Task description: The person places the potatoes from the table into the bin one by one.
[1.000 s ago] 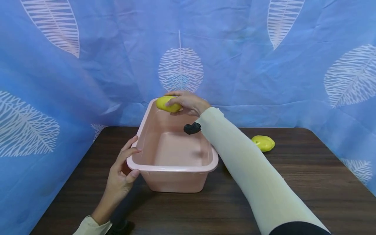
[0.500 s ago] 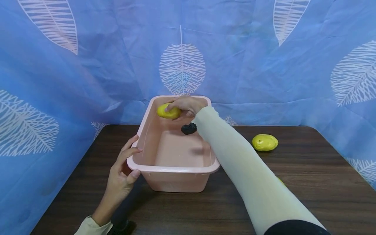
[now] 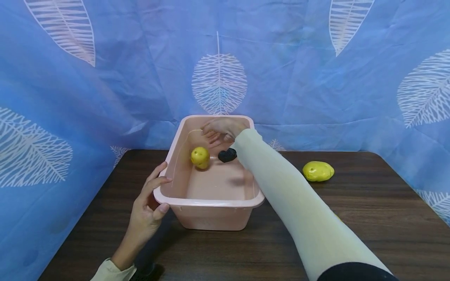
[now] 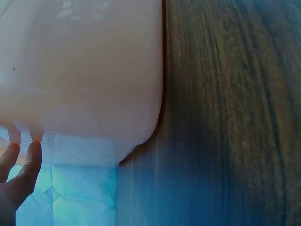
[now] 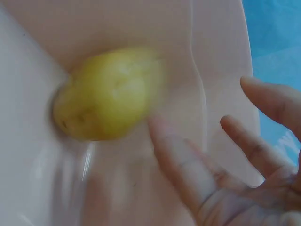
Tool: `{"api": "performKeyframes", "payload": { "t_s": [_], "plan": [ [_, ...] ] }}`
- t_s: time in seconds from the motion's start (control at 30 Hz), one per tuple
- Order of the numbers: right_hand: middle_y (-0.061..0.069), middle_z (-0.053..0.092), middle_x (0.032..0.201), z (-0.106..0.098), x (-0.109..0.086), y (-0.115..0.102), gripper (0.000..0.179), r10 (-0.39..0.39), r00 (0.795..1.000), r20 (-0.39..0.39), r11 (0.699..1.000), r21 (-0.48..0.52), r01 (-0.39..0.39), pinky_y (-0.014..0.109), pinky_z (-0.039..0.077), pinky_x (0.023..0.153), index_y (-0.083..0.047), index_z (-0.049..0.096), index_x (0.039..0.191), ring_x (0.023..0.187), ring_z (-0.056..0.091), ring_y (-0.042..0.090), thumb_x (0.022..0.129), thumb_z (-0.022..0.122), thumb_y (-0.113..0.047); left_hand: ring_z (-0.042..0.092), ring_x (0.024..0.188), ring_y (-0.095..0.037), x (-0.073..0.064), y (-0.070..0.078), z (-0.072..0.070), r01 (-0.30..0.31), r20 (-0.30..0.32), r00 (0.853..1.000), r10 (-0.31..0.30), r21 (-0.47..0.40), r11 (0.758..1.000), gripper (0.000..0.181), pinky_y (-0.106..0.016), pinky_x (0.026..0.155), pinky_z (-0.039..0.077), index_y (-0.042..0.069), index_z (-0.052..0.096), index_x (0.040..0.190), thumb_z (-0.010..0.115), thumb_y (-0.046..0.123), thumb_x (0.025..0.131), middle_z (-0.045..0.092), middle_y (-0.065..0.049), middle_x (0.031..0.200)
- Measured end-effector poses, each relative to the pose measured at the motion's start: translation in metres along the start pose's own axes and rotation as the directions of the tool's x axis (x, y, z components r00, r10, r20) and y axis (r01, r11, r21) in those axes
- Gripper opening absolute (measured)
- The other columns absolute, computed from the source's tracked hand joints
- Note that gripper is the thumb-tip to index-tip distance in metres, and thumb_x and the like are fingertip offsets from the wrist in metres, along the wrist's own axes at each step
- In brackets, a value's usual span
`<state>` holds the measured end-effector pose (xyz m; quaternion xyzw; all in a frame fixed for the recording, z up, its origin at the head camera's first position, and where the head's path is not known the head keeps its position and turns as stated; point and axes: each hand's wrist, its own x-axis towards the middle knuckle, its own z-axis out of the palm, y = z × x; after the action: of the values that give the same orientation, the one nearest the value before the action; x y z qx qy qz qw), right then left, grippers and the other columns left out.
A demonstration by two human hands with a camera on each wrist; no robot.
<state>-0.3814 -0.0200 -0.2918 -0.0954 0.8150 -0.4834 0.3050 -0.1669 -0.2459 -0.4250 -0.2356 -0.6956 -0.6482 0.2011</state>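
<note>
A pink plastic basin [image 3: 211,203] stands on the table, and my left hand [image 3: 145,210] holds its near left corner, fingers at the rim and thumb at the front. In the left wrist view, fingertips [image 4: 35,147] show close against the basin's outer wall. My right hand [image 3: 225,128] is inside the far end of the basin, fingers spread, holding nothing. Just off its fingertips, a yellow potato [image 3: 200,157] is in the basin near the left wall. It is blurred in the right wrist view, where the spread right hand [image 5: 235,179] appears beside the potato [image 5: 110,94].
Another yellow potato [image 3: 318,171] lies on the dark wooden table [image 3: 379,195], right of the basin. A sliver of something yellow [image 3: 336,216] shows past the right sleeve [image 3: 281,187], which hides most of it. A blue leaf-print cloth [image 3: 140,78] hangs behind the table.
My right hand lowered the potato into the basin and let it go; the potato has dropped toward the bottom, nearer me. My left hand stays at the corner.
</note>
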Motion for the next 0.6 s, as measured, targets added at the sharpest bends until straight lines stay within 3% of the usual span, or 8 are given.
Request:
{"api": "performKeyframes", "payload": {
  "t_s": [0.07,0.3,0.43,0.6],
  "plan": [
    [0.015,0.052,0.156,-0.002,0.0,-0.001,0.056,-0.012,1.0,0.007,1.0,-0.008,0.012,0.047,0.054,0.108,-0.021,0.045,0.159,0.128,0.066,0.036,0.105,0.059,-0.029,0.035,0.15,-0.028,0.0,0.001,0.0,0.015,-0.004,1.0,-0.015,0.012,1.0,0.051,-0.019,0.112,0.042,-0.005,0.055,0.136,0.07,-0.001,0.088,0.032,-0.013,0.169],
    [0.018,0.045,0.161,-0.017,-0.016,-0.01,0.054,-0.043,0.999,-0.011,0.986,0.16,0.044,0.049,0.059,0.098,-0.015,0.048,0.157,0.145,0.05,0.038,0.104,0.06,-0.016,0.033,0.15,-0.035,-0.001,0.0,0.0,0.039,-0.015,0.999,-0.038,0.037,0.999,0.048,-0.021,0.111,0.042,-0.002,0.057,0.135,0.069,-0.001,0.088,0.033,-0.011,0.169],
    [0.017,0.04,0.163,-0.035,-0.034,-0.018,0.055,-0.068,0.998,-0.016,0.972,0.223,0.07,0.054,0.054,0.106,-0.013,0.046,0.157,0.149,0.045,0.038,0.104,0.059,-0.013,0.033,0.151,-0.033,-0.001,0.002,0.002,0.032,-0.02,0.999,-0.032,0.029,0.999,0.049,-0.021,0.112,0.041,-0.003,0.057,0.135,0.07,0.0,0.088,0.033,-0.012,0.169],
    [0.015,0.038,0.164,-0.063,-0.066,-0.015,0.057,-0.11,0.994,-0.012,0.977,0.184,0.111,0.057,0.048,0.112,-0.014,0.042,0.16,0.15,0.041,0.038,0.105,0.058,-0.012,0.034,0.15,-0.031,-0.002,0.001,0.002,0.019,-0.021,1.0,-0.019,0.021,1.0,0.049,-0.019,0.113,0.041,-0.004,0.057,0.135,0.071,0.001,0.089,0.033,-0.014,0.169]
  ]
}}
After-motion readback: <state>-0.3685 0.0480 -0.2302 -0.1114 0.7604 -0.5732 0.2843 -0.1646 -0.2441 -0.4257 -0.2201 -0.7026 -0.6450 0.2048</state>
